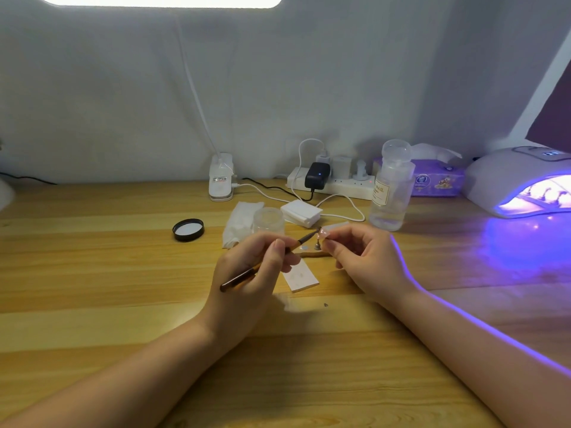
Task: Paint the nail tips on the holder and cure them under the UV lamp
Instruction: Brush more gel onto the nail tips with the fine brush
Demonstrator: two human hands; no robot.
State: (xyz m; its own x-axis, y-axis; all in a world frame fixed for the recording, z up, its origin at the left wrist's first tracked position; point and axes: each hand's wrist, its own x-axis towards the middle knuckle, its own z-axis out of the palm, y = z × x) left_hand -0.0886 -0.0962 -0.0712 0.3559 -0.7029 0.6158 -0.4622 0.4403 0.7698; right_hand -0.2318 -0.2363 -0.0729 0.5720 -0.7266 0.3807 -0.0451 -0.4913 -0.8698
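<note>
My left hand (pixel 253 270) grips a thin brown nail brush (pixel 239 278), its tip pointing up and right at a small pale pink nail tip (pixel 324 232). My right hand (pixel 367 261) pinches that nail tip between thumb and fingers, just above the wooden table (pixel 92 273). A small metal stand piece (pixel 317 245) and a brown strip holder (pixel 312 256) lie on the table between my hands. The white UV lamp (pixel 522 177) glows violet at the far right.
A white flat palette card (pixel 301 278) lies under my hands. Behind them are a clear jar (pixel 268 219), its black lid (pixel 188 230), white wipes (pixel 301 213), a clear liquid bottle (pixel 391 186), a power strip (pixel 333 182), a tissue pack (pixel 438 179) and a desk lamp base (pixel 221 180).
</note>
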